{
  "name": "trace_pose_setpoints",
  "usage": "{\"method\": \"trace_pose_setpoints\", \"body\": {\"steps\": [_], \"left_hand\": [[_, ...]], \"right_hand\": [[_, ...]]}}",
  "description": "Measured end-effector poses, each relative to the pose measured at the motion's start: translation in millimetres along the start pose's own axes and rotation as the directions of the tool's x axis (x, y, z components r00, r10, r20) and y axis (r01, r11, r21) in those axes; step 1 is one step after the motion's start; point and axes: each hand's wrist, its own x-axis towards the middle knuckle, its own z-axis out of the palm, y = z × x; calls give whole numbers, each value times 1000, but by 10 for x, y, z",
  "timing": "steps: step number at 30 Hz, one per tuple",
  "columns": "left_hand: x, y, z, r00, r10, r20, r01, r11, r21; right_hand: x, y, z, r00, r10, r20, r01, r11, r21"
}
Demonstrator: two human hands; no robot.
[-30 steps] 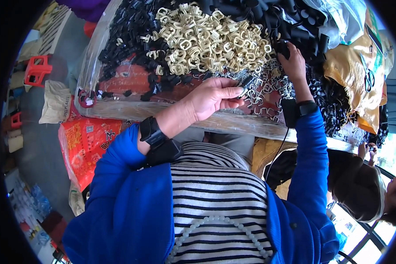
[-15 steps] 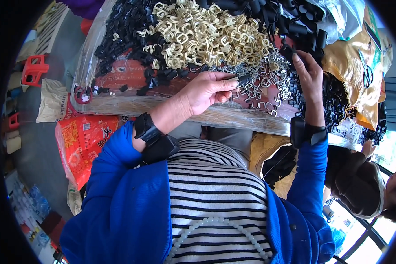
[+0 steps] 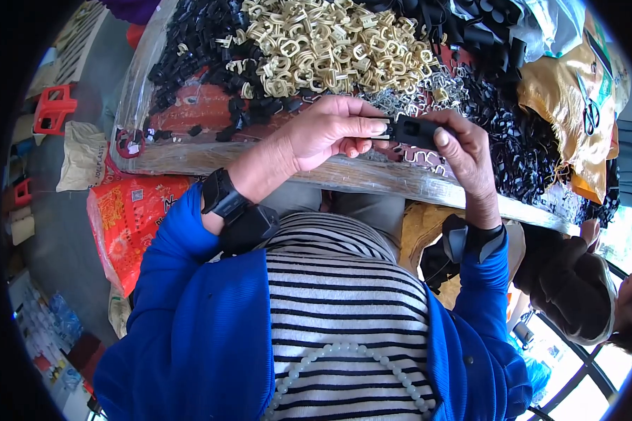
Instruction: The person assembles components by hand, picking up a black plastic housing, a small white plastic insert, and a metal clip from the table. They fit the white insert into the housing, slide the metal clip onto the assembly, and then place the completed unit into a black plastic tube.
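Observation:
My left hand (image 3: 330, 132) pinches a small cream clip with a black part on it; only the clip's end (image 3: 382, 136) shows past my thumb. My right hand (image 3: 468, 149) grips a black plastic piece (image 3: 416, 130) with a rectangular slot, thumb on the near side. The two parts meet end to end just above the table's near edge. Behind them spreads a heap of cream plastic clips (image 3: 330, 49). Bent silver wire hooks (image 3: 421, 156) lie beneath and behind my hands, partly hidden by them.
Small black parts lie in piles at left (image 3: 182, 67) and right (image 3: 516, 130) of the wrapped table (image 3: 274, 174). A yellow woven sack (image 3: 565, 105) and scissors (image 3: 591, 118) are at right, near another person (image 3: 576, 288). A red bag (image 3: 137, 224) hangs at the left.
My right hand has come left and nearer from the right-hand pile, bringing the black piece against the part in my left hand. The left hand has shifted only slightly.

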Motion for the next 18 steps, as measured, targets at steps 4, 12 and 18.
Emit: {"method": "trace_pose_setpoints", "body": {"steps": [4,12,18], "left_hand": [[-5,-13,-33,998,-56,35,56,998,5],[10,-70,-40,983,-179,-42,178,983,-35],[40,-89,38,979,-194,-63,188,979,-84]], "right_hand": [[-5,-50,108,998,-63,-4,62,997,-51],[-98,-15,309,927,-362,-97,261,809,-526],[-129,153,471,897,-285,-337,132,902,-412]]}}
